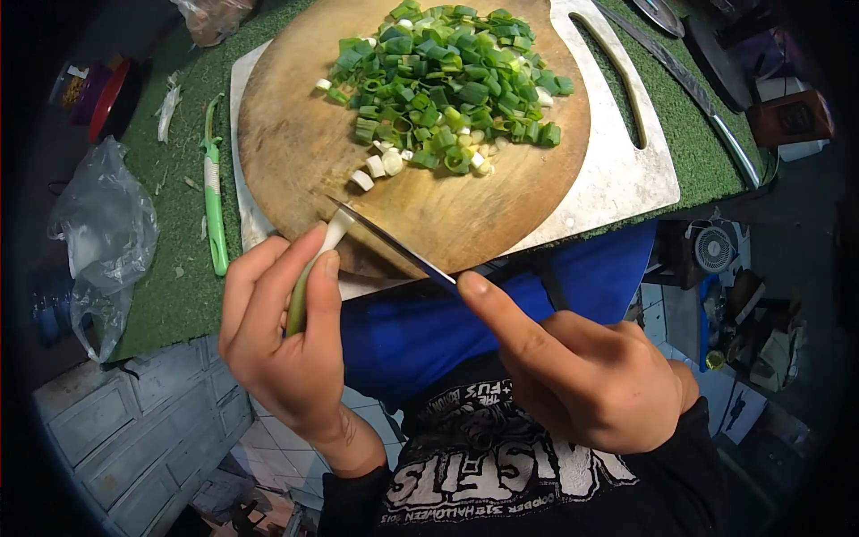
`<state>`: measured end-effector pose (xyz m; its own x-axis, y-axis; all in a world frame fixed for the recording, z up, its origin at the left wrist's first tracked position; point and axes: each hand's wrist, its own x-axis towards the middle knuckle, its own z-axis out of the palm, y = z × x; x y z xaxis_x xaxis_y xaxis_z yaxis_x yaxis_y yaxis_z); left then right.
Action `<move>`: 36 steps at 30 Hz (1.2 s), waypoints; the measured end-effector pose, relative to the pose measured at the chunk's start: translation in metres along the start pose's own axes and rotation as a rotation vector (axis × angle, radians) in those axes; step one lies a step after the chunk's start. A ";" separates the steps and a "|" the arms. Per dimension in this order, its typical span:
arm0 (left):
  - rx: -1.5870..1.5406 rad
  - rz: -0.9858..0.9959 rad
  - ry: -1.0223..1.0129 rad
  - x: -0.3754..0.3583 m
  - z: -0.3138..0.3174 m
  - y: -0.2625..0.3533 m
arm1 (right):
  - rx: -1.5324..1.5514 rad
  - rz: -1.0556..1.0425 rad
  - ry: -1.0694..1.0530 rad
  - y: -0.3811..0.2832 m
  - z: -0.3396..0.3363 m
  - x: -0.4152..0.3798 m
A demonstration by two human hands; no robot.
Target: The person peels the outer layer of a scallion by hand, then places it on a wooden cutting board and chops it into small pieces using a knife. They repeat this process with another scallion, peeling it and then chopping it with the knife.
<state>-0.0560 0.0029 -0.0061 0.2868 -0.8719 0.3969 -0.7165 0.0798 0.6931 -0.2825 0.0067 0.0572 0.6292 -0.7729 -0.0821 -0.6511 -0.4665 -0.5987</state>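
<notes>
My left hand point(282, 318) pinches a green onion stalk point(333, 234), its white end pointing up over the near edge of the round wooden board point(295, 116). In my right hand point(586, 371) is a knife point(398, 247), its handle hidden in my fist and my index finger stretched along the blade's spine. The blade crosses right at the white tip of the stalk. Chopped green onion point(443, 80) lies heaped across the far half of the board, and a few white slices point(376, 166) sit between the heap and the knife.
Under the round board is a white rectangular cutting board point(626, 179) with a handle slot. A green-handled peeler point(213, 188) lies to the left on green matting point(170, 295), near a clear plastic bag point(107, 233). At right rests a long knife point(689, 85) beside a brown box point(792, 118).
</notes>
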 end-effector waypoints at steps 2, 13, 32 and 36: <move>-0.003 -0.002 -0.004 0.001 0.000 0.000 | -0.012 0.006 0.021 0.002 0.006 -0.001; -0.108 -0.022 -0.011 -0.002 0.002 -0.003 | -0.004 0.018 0.065 -0.005 0.016 0.040; -0.194 -0.187 -0.053 0.000 -0.001 0.007 | -0.019 -0.061 0.022 -0.001 0.013 0.032; -0.203 -0.154 -0.029 -0.001 0.001 0.002 | 0.008 -0.074 0.083 -0.007 0.018 0.053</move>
<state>-0.0582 0.0040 -0.0055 0.3621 -0.8945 0.2622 -0.5228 0.0380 0.8516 -0.2371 -0.0230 0.0432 0.6377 -0.7698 0.0284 -0.6007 -0.5200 -0.6072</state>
